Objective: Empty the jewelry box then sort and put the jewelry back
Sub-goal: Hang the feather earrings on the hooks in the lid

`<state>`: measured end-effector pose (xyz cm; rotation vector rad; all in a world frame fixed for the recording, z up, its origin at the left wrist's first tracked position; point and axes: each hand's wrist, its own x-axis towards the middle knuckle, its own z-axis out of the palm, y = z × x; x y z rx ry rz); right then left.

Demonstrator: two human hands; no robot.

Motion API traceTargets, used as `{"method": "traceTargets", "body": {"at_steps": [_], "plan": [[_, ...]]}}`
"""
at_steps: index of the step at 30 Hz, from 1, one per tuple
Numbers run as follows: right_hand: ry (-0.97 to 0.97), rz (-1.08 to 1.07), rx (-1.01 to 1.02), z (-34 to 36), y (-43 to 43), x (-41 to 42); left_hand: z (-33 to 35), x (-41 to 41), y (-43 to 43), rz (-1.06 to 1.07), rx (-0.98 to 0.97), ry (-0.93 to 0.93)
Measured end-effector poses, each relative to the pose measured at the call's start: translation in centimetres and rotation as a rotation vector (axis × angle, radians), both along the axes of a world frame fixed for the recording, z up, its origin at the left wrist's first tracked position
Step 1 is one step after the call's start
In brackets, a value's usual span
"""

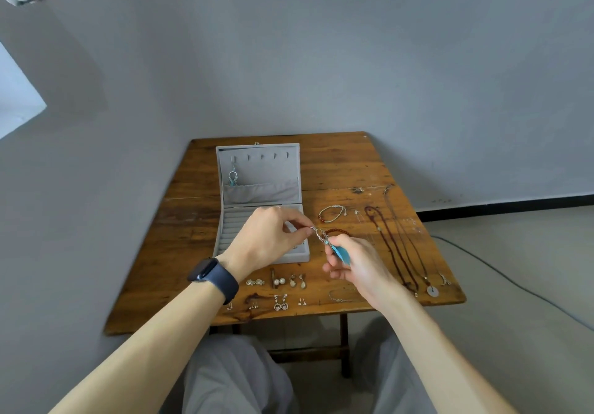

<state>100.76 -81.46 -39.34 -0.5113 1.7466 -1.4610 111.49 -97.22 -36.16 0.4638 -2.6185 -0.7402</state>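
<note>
front row: small earring pairs (279,282) are laid two by two along the near edge of the table (337,163). Looks like sorting by type so mates stay together.
right hand (356,266): it comes in low from the right, fingers curled round the blue feather end of the feather earring (341,253). Probably steadying the floppy bit so it doesn't swing.
left hand (266,240): the wrist with the dark watch (212,277) is angled over the tray. Thumb and forefinger pinch the metal hook end and the other fingers are tucked in. So both hands grip the same piece, held between them above the table, just right of the tray.
box (225,237): grey and open. The ring-roll tray is partly under the left hand, so no telling what's in the covered part.
right side: bracelets (331,213) lie beside the box and necklaces (395,249) are stretched out straight further over, likely so the chains don't tangle.
lid (266,169): stands upright at the back, with a row of hooks and a pouch below.
twin (233,177): a matching feather earring hangs off the leftmost hook. That's likely why this one is held by its hook, and the hook next door seems the obvious target.
</note>
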Motion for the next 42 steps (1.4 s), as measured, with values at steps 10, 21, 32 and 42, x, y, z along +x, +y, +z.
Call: {"method": "traceTargets", "body": {"at_steps": [10, 21, 32, 42], "plan": [[-0.187, -0.190, 0.007, 0.2, -1.1, -0.3, 1.1, 0.8, -0.9, -0.034, -0.377, 0.004], [0.433, 0.126, 0.001, -1.2, -2.0, 1.0, 2.0, 0.5, -1.4, -0.051, -0.422, -0.209], [0.013, 0.032, -0.093, -1.1, -2.2, 0.2, 1.4, 0.5, -2.0, -0.124, -0.113, -0.164], [-0.094, 0.089, -0.101, -1.7, -2.1, 0.0, 1.9, -0.3, -2.2, -0.056, 0.373, -0.171]]}}
